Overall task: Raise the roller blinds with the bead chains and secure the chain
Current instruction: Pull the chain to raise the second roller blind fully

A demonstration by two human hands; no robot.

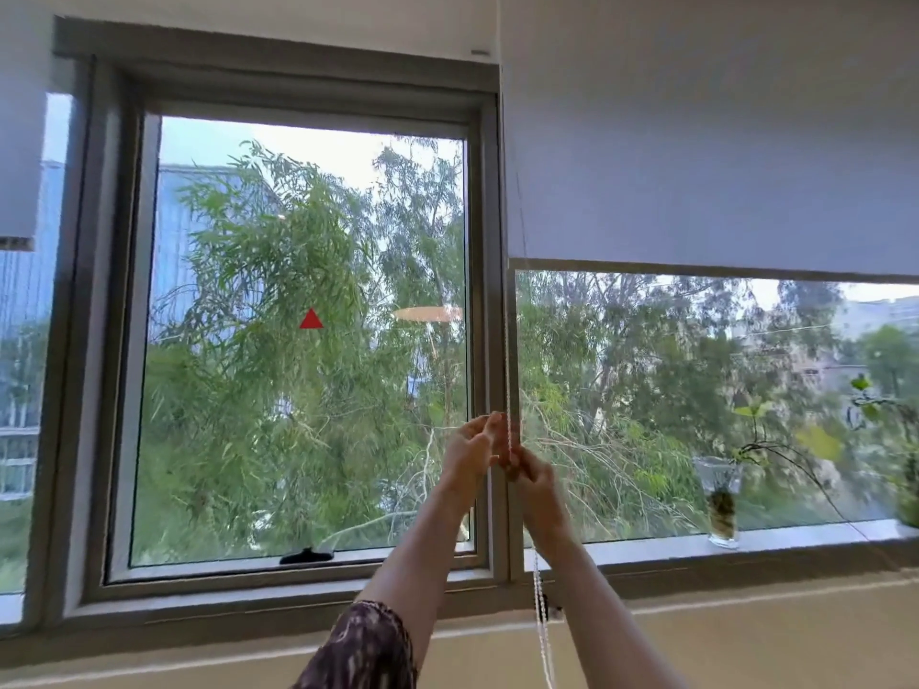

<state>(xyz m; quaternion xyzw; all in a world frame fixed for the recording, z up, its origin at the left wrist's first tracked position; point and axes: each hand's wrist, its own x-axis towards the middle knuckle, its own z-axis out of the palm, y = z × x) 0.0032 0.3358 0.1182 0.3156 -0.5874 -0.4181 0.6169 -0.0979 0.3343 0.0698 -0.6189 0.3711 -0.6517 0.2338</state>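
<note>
A grey roller blind (711, 156) covers the upper half of the right window, its bottom bar about halfway down the glass. A white bead chain (508, 340) hangs along the frame post between the two windows and continues below my hands (542, 624). My left hand (470, 452) is raised beside the chain with its fingers curled around it. Just under it, my right hand (534, 482) grips the same chain. A second blind (17, 141) at the far left hangs partway down.
The middle window (308, 340) is uncovered, with a red triangle sticker on the glass and a black handle (306, 556) at its bottom. A glass vase with a trailing plant (721, 499) stands on the right sill (795, 537). A small chain holder (547, 606) sits on the wall below.
</note>
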